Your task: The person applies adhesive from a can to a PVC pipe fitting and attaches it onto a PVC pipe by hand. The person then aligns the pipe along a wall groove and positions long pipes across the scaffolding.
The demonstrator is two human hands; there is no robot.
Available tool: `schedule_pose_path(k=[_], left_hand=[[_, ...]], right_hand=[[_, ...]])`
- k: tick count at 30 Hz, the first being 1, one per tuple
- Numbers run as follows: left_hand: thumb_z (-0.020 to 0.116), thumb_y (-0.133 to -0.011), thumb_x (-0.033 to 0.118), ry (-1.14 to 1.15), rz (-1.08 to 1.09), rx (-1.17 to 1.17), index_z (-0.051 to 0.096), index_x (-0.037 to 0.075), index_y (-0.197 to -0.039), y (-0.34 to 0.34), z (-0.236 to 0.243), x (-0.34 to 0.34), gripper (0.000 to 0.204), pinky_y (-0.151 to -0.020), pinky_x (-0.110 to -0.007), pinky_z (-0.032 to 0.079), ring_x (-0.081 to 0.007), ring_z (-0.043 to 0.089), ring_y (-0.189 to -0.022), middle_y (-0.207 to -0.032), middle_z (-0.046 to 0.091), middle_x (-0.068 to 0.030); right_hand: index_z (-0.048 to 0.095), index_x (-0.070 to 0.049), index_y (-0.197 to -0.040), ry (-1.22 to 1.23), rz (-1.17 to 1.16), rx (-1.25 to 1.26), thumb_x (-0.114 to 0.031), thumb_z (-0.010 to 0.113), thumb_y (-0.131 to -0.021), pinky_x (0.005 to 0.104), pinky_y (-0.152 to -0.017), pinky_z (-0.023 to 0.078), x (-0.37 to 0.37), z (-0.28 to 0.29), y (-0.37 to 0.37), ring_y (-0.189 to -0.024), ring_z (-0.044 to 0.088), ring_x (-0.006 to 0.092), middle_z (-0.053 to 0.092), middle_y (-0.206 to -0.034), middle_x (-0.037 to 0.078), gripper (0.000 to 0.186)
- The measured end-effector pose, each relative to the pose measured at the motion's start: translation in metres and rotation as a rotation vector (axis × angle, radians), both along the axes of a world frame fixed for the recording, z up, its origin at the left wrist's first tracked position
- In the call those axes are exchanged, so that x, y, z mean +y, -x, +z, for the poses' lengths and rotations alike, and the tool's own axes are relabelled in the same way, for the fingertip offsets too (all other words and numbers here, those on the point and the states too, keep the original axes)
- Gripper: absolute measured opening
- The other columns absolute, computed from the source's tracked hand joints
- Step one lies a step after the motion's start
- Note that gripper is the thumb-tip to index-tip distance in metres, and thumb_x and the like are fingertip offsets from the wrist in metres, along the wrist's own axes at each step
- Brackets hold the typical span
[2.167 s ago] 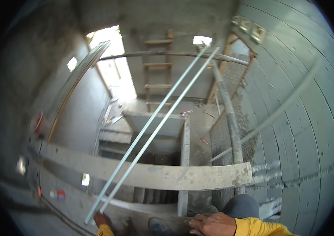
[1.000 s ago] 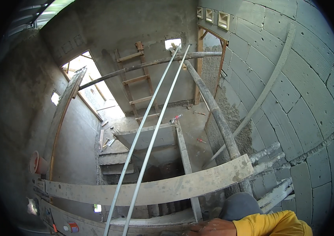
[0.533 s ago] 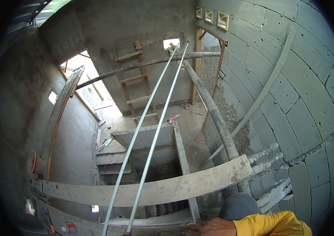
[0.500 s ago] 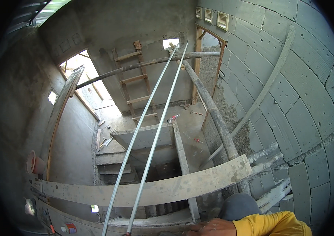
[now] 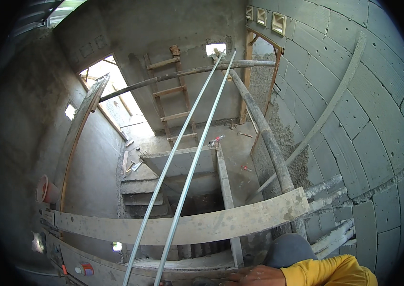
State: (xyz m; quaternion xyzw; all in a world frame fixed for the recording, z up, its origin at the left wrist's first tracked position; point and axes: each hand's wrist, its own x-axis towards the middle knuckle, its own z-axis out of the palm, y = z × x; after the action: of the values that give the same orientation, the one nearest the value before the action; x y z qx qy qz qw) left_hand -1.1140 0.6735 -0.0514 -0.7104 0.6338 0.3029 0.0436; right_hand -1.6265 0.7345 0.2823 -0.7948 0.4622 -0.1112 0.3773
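Observation:
My right hand (image 5: pixel 260 276) is at the lower edge, with a yellow sleeve (image 5: pixel 328 271) on its arm. Its fingers point left and look bent over a dark thing at the picture's rim; what they hold, if anything, is hidden. Just beyond it rises a rounded grey shape (image 5: pixel 288 251), perhaps my knee. Left of the hand, two long pale metal bars (image 5: pixel 190 171) slope from the lower edge up toward the far wall, nearly side by side. They pass over a wide wooden plank (image 5: pixel 116 229). My left hand is out of the picture.
A deep drop with concrete steps (image 5: pixel 140 186) and a low block wall (image 5: pixel 183 164) lies below. Dark poles (image 5: pixel 268 136) and a wooden ladder (image 5: pixel 171 90) stand beyond. At left are a reddish bucket (image 5: pixel 47 190) and a red-and-white can (image 5: pixel 85 269). Grey blocks form the right wall (image 5: pixel 368 119).
The view has turned slightly left, so the room has shifted rightward in the picture. My right hand has hardly moved, and the bars still lie across the plank.

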Motion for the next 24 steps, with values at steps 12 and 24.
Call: schedule_pose_path(k=[12,24], left_hand=[[0.067,-0.087,0.047,0.084,-0.028,0.091,0.07,0.006,-0.119,0.027,0.012,0.035,0.053,-0.067,-0.05,0.057,-0.042,0.072,-0.082,-0.088,0.073,-0.0239],[0.068,-0.088,0.047,0.106,0.027,0.011,0.072,0.008,-0.112,0.006,0.033,-0.004,0.046,-0.067,-0.049,0.055,-0.0412,0.071,-0.078,-0.083,0.072,-0.0221]], right_hand=[[0.057,0.0,-0.132,-0.068,0.123,-0.037,-0.03,0.062,-0.093,0.045,-0.078,0.056,-0.01,0.016,0.005,-0.101,0.067,0.037,0.062,-0.124,0.021,0.05],[0.059,-0.001,-0.129,-0.084,0.07,0.0,-0.032,0.061,-0.093,0.0451,-0.077,0.056,0.001,0.006,0.005,-0.095,0.067,0.0364,0.064,-0.119,0.02,0.048]])
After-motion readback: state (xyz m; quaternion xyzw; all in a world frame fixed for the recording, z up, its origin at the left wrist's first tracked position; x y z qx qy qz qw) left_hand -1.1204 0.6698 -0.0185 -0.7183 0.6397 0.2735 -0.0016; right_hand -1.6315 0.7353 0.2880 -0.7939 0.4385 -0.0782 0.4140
